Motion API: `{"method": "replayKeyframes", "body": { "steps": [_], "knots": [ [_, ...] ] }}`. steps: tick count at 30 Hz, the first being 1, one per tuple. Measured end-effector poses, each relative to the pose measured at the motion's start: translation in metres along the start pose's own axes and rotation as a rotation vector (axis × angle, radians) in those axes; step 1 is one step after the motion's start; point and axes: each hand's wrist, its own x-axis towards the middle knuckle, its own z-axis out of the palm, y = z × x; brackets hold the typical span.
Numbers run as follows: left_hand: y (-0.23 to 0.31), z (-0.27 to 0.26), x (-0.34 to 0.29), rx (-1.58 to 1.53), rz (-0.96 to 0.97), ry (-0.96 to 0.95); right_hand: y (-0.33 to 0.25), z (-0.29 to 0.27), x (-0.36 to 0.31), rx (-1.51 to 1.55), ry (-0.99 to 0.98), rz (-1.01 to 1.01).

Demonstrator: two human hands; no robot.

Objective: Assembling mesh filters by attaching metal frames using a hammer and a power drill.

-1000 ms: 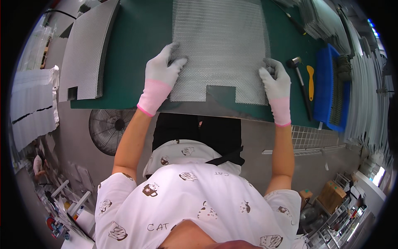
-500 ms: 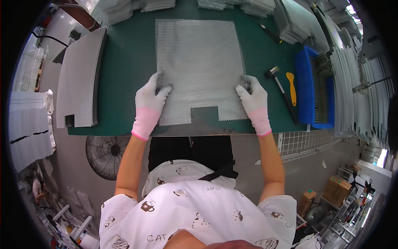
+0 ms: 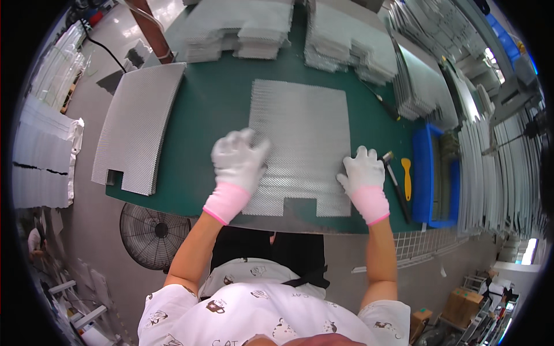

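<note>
Left hand (image 3: 238, 162) is overlapping mesh sheet (image 3: 306, 144) at nine o'clock, blurred grip apparently loose, empty; right hand (image 3: 365, 173) is lying spread, empty, at three.

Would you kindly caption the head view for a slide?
Gloved left hand and right hand at opposite edges of a notched mesh panel, green table beneath.

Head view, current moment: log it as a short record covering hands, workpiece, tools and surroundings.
Left hand: gloved, blurred, open over the left edge of the mesh sheet; contact unclear
Right hand: gloved, open, by the sheet's right edge
Workpiece: mesh sheet flat on green table, notch in near edge
Tools: hammer and yellow flat tool, right of the right hand
Container: blue bin, right of both tools
Nearby: mesh stack at left
</note>
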Motion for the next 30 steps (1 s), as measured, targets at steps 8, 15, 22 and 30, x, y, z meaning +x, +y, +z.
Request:
{"method": "replayKeyframes", "body": {
  "steps": [8, 15, 22, 30],
  "knots": [
    [-0.018, 0.017, 0.013, -0.142, 0.299, -0.097, -0.057, -0.094, 0.190, 1.632, 0.143, -0.132],
    [-0.021, 0.029, 0.025, -0.228, 0.251, -0.022, -0.113, -0.159, 0.275, 2.248, 0.635, -0.166],
    [-0.016, 0.032, 0.035, -0.229, 0.255, -0.014, -0.054, -0.166, 0.295, 2.521, -0.235, -1.312],
    [-0.009, -0.010, 0.009, -0.391, 0.336, 0.448, -0.028, -0.121, 0.139, 2.359, 0.011, -0.913]
  ]
}}
